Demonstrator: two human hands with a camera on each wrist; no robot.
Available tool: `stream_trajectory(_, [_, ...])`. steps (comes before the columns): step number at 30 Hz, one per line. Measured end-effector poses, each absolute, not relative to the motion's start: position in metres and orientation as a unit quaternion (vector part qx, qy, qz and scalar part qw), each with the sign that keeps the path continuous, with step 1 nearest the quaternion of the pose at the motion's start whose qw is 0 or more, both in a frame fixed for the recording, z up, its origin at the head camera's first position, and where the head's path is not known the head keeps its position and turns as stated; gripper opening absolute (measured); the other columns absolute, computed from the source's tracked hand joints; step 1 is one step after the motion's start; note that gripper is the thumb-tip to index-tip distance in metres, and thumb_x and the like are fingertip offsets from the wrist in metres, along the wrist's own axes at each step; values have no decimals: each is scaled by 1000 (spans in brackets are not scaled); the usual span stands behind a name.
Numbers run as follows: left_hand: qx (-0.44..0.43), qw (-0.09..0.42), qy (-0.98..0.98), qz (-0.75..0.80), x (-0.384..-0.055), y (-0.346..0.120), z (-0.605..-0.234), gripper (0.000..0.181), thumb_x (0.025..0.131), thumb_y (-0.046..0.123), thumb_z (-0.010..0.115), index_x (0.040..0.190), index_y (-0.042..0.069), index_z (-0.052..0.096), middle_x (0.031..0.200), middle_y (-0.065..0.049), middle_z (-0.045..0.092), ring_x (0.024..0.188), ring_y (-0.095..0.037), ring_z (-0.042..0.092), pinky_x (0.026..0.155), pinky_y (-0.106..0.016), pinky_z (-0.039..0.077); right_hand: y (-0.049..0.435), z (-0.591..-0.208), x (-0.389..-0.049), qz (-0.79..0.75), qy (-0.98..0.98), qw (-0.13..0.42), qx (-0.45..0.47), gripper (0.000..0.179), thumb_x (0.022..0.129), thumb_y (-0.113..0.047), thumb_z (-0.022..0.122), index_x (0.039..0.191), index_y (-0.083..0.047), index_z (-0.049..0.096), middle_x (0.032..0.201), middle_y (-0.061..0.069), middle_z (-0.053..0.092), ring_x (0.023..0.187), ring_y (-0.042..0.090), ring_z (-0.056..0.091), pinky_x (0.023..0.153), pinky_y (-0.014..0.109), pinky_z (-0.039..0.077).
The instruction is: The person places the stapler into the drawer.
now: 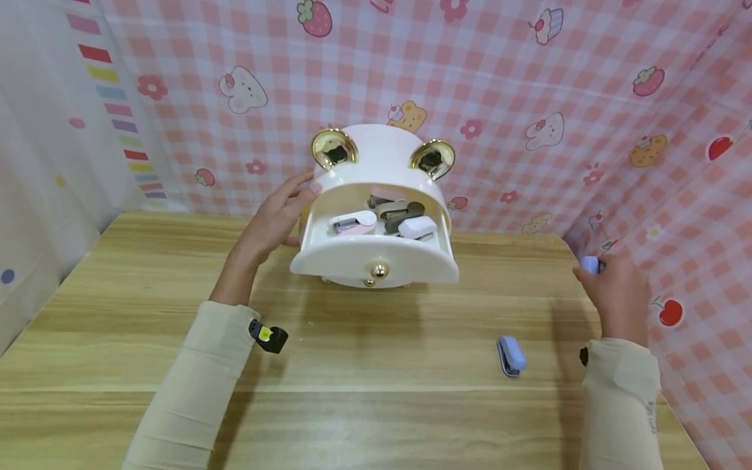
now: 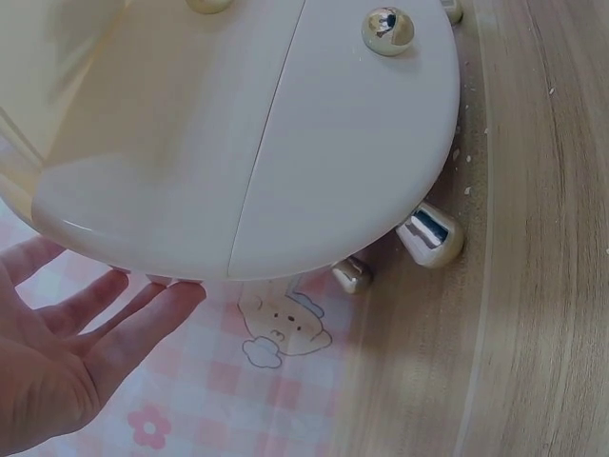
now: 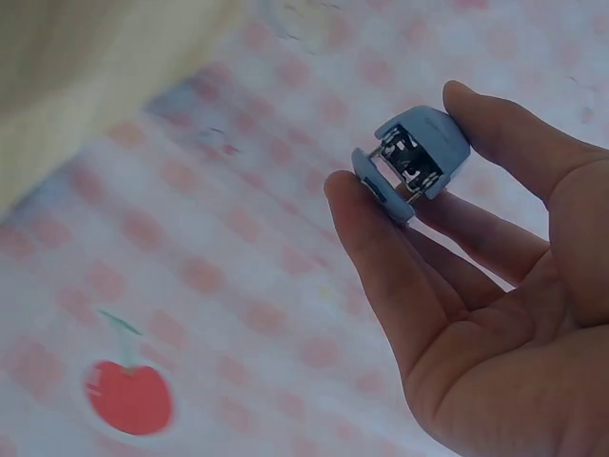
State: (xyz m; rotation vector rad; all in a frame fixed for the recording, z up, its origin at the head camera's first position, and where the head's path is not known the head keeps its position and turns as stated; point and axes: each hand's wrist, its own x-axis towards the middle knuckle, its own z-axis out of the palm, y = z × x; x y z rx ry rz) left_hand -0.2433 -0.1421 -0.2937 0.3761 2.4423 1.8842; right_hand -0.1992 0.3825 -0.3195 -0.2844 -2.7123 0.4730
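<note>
In the head view, the white box (image 1: 384, 140) with gold ears stands on the wooden table (image 1: 376, 352), its drawer (image 1: 335, 260) out and several small staplers (image 1: 418, 227) lying inside. The left hand (image 1: 273, 219) is at the box's left side, while the right hand (image 1: 623, 290) holds a blue stapler (image 1: 590, 264) well apart from it, over by the table's right edge. A second blue stapler (image 1: 511, 356) lies on the table between that hand and the box, nearer the hand. In the left wrist view, the left fingers are extended and slightly spread, tips against or just beside the box's edge (the contact itself is hard to make out). Light, flat pressure would probably do best there, steadying the box without tipping it. In the right wrist view, thumb and index finger pinch the blue stapler from opposite sides, its stapling mouth gaping. I would keep that pinch gentle, since a harder squeeze might work the mechanism, and keep fingertips out of the gap. As for writing, no brand can be read in any view: the head view shows faint marks on the right sleeve (image 1: 619, 398), too small to decipher, and cut-off pink lettering high on the checked cloth (image 1: 194, 85).
</note>
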Motion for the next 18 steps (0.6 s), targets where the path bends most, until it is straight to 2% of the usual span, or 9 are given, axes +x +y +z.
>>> stream_trajectory(5, [121, 18, 788, 604, -244, -143, -293, 72, 103, 56, 45, 163, 22, 24, 159, -17, 34, 132, -41, 47, 75, -54, 60, 372, -296, -197, 172, -957, 210, -101, 26, 91, -20, 67, 88, 6, 67, 77, 25, 62, 71, 41, 51, 59, 47, 41])
stream_trajectory(8, [121, 16, 789, 602, -244, -144, -293, 71, 103, 55, 45, 163, 23, 24, 158, -17, 35, 133, -41, 47, 75, -55, 60, 363, -283, -196, 171, -956, 216, -98, 27, 91, -22, 67, 97, 4, 70, 85, 26, 64, 74, 41, 53, 59, 47, 44])
stream_trajectory(12, [119, 16, 786, 607, -244, -143, -293, 71, 103, 55, 46, 162, 22, 26, 158, -18, 33, 134, -42, 45, 77, -57, 59, 348, -267, -194, 180, -956, 209, -104, 37, 94, -25, 66, 115, 6, 68, 102, 31, 64, 83, 42, 55, 66, 53, 50])
stream_trajectory(18, [118, 15, 781, 613, -245, -142, -295, 72, 102, 56, 47, 162, 22, 27, 158, -19, 33, 134, -42, 44, 78, -59, 58, 335, -254, -190, 195, -951, 215, -107, 39, 97, -27, 62, 119, 4, 67, 108, 32, 64, 92, 44, 55, 79, 62, 53])
